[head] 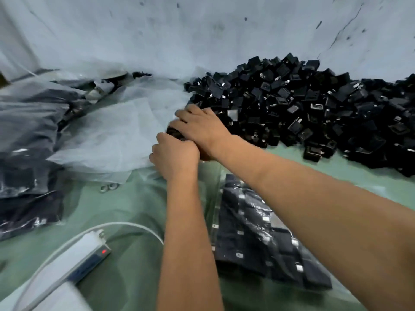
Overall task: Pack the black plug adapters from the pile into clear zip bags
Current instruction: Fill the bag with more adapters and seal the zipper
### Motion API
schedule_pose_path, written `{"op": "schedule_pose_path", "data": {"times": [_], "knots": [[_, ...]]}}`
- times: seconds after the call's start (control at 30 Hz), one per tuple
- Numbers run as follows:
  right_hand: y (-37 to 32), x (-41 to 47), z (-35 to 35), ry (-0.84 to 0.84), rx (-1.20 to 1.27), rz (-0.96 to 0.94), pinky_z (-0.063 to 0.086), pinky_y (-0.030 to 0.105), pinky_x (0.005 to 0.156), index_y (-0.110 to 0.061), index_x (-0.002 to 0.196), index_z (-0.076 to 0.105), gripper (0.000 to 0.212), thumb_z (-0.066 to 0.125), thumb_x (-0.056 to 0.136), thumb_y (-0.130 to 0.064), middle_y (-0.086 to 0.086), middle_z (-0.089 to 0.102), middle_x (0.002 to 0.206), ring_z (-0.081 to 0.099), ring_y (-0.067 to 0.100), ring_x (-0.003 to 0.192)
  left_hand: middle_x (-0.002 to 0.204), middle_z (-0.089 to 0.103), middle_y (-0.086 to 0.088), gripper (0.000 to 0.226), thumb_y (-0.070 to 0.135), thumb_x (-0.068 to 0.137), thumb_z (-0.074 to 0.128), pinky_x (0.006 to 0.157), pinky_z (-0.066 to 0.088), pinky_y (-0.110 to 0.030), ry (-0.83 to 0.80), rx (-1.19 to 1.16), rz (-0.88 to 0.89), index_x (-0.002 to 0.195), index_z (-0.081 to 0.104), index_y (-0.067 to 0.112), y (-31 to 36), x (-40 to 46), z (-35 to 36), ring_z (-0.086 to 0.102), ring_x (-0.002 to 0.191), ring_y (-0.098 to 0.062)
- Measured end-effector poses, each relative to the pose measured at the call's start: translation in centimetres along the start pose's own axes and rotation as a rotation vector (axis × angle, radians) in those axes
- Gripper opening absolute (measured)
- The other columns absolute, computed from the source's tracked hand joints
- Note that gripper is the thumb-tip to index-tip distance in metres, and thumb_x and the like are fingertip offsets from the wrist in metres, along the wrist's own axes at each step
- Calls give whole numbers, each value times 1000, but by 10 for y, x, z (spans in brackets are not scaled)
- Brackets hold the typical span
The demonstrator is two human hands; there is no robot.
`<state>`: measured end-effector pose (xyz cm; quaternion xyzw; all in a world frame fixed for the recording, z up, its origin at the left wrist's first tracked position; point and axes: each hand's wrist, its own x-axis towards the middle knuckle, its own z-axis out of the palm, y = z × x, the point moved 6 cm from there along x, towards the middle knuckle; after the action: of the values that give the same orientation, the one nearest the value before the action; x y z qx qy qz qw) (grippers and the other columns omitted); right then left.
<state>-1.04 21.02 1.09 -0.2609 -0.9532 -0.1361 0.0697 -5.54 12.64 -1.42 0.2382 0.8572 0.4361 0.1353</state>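
Note:
A large pile of black plug adapters (303,104) lies on the green table (125,277) at the right. My right hand (199,129) reaches over the pile's left edge, its fingers curved down over a handful of adapters (174,133). Just below it, my left hand (175,157) is curled and grips the mouth of a clear zip bag (143,198), which lies flat on the table toward me. My hands touch, and what lies under them is hidden. A filled zip bag of adapters (269,239) lies flat under my right forearm.
Several filled bags (27,153) are heaped at the left, beside white foam sheets (107,131). A white power strip (89,254) with a red light and a white cable (125,224) lies near left. Small metal rings (109,188) sit by the sheets. A pale wall (202,30) stands behind.

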Motion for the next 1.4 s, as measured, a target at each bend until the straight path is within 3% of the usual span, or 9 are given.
{"op": "schedule_pose_path", "data": {"times": [0.2, 0.43, 0.57, 0.73, 0.97, 1.1, 1.2, 1.27, 1.4], "knots": [[-9, 42, 47, -229, 39, -9, 11, 54, 123, -26, 154, 37, 45, 30, 111, -40, -1, 31, 162, 19, 23, 153, 132, 58, -19, 38, 8, 91, 50, 110, 39, -42, -23, -30, -36, 128, 51, 4, -5, 4, 3, 50, 125, -39], [4, 41, 50, -184, -7, 109, 20, 54, 115, -30, 149, 41, 44, 37, 107, -44, 8, 28, 159, 25, 30, 145, 129, 58, -17, 31, 11, 88, 53, 102, 40, -38, -39, -24, -59, 119, 55, 10, -10, 6, 5, 47, 124, -38], [31, 17, 50, -157, -12, 129, 25, 55, 110, -32, 139, 50, 40, 40, 104, -48, 10, 39, 150, 32, 31, 140, 132, 58, -16, 35, 13, 86, 56, 96, 34, -32, -70, 59, -47, 121, 58, 11, -10, 6, 9, 46, 127, -37], [93, -39, 55, -135, -175, 141, 32, 53, 108, -26, 139, 49, 50, 37, 103, -58, 6, 45, 146, 38, 32, 135, 126, 62, -13, 36, 11, 84, 53, 113, 34, -38, -65, 129, 6, 120, 58, 9, -8, 4, 10, 49, 125, -35], [133, -81, 41, -263, -36, 164, 31, 51, 108, -19, 134, 53, 51, 43, 103, -59, 3, 51, 138, 39, 29, 133, 122, 65, -13, 18, 12, 85, 56, 106, 31, -36, -83, 198, 55, 102, 57, 17, -2, 2, 14, 49, 124, -35], [137, -115, -12, 94, 412, 214, 34, 42, 112, -20, 119, 67, 32, 64, 98, -44, -1, 63, 124, 48, 23, 125, 126, 65, -12, 30, 12, 82, 55, 101, 31, -36, -77, 204, 71, 111, 65, 15, 2, -2, 16, 49, 125, -35], [158, -188, -37, 393, 718, 442, 46, 26, 94, -27, 116, 72, 25, 72, 93, -37, -9, 70, 109, 60, 10, 103, 134, 57, -16, 37, 16, 82, 57, 102, 36, -40, -33, 180, 74, 117, 66, 20, 17, -16, 20, 43, 129, -38], [171, -245, -38, 518, 949, 605, 49, 19, 79, -34, 113, 74, 23, 75, 90, -34, -16, 72, 97, 63, 2, 85, 127, 61, -11, 33, 19, 83, 61, 104, 39, -40, -56, 156, 229, 116, 66, 23, 45, -34, 35, 47, 127, -35], [187, -354, -31, 703, 1113, 859, 54, 27, 83, -38, 110, 75, 30, 79, 85, -21, -8, 75, 107, 66, 6, 90, 106, 69, 7, 22, 17, 86, 68, 103, 48, -40, -410, -38, 658, 106, 72, 25, 98, -108, 85, 61, 112, -20]]}}
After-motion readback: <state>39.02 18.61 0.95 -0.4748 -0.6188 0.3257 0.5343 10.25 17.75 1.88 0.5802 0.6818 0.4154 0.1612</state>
